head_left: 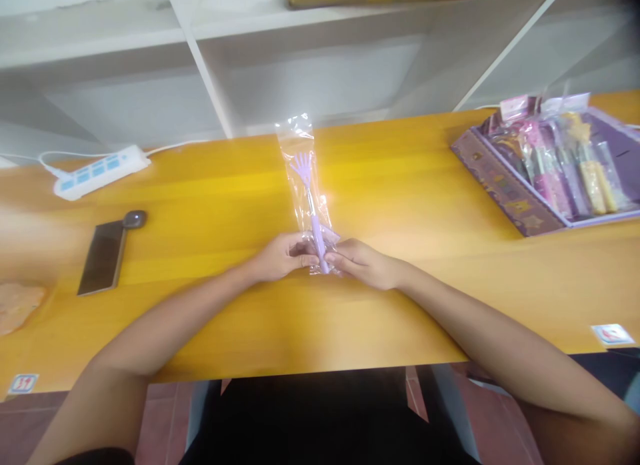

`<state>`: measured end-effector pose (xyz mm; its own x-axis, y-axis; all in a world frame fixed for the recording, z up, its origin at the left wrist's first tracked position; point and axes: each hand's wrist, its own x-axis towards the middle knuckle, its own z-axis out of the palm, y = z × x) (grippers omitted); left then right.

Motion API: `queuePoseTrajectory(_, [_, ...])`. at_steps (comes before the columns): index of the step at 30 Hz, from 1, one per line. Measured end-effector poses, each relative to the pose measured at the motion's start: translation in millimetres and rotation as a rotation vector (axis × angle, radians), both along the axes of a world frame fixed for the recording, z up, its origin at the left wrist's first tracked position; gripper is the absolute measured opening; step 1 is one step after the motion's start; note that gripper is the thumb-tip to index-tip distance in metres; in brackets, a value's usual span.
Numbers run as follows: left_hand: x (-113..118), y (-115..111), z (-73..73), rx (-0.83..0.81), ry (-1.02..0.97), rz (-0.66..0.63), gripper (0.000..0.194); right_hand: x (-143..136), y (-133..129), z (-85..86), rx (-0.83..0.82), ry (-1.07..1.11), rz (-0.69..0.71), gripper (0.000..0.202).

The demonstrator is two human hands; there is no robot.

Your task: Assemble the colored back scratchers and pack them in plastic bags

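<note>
A purple back scratcher (315,221) with a hand-shaped head and a metal shaft lies inside a clear plastic bag (295,135). Its head points away from me, toward the shelf. My left hand (287,257) is closed on the lower left side of the bag, thumb by the handle. From the other side my right hand (363,261) pinches the bag and the handle's lower end. Both hands are just above or on the wooden table (225,325); I cannot tell which.
At the right stands a purple display box (520,195) with several bagged back scratchers. A white power strip (103,171), a dark phone (103,258) and a small dark rounded object (135,219) are on the left. White shelving (325,71) rises behind the table.
</note>
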<state>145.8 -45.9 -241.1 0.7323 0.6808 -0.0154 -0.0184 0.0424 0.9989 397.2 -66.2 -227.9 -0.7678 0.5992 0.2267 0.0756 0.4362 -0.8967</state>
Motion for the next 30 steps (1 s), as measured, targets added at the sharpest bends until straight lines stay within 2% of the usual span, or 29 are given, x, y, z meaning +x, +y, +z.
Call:
queuePoseTrajectory(8, [-0.7,0.7,-0.7,0.012,0.006,0.016,0.04,2.8,1.1,1.6,-0.016,-0.024,0.029,0.049])
queuePoseTrajectory(14, [-0.8,-0.6,-1.8,-0.04,-0.044,0.032,0.042,4.0,-0.8,10.7,0.086,-0.131,0.036,0.047])
queuePoseTrajectory(16, [0.5,1.5,-4.1,-0.047,-0.097,0.182,0.042,0.6,-6.1,12.2,0.134,-0.202,0.055,0.047])
queuePoseTrajectory(19, [2.3,9.6,-7.4,-0.104,-0.239,0.519,0.037,-8.1,-17.0,11.6,0.241,-0.292,0.101,0.045])
queuePoseTrajectory(21, [2.0,17.3,-7.4,-0.149,-0.338,0.655,0.036,-13.2,-23.2,10.8,0.307,-0.342,0.122,0.041])
queuePoseTrajectory(25, [-3.8,34.0,-5.7,-0.143,-0.411,0.782,0.032,-15.4,-26.6,12.7,0.335,-0.319,0.195,0.035])
queuePoseTrajectory(28, [-9.1,43.3,-8.5,-0.104,-0.378,0.848,0.029,-11.9,-22.8,15.7,0.303,-0.255,0.256,0.035])
queuePoseTrajectory(30, [-11.9,45.9,-11.1,-0.06,-0.323,0.864,0.031,-8.3,-17.6,16.2,0.283,-0.246,0.236,0.042])
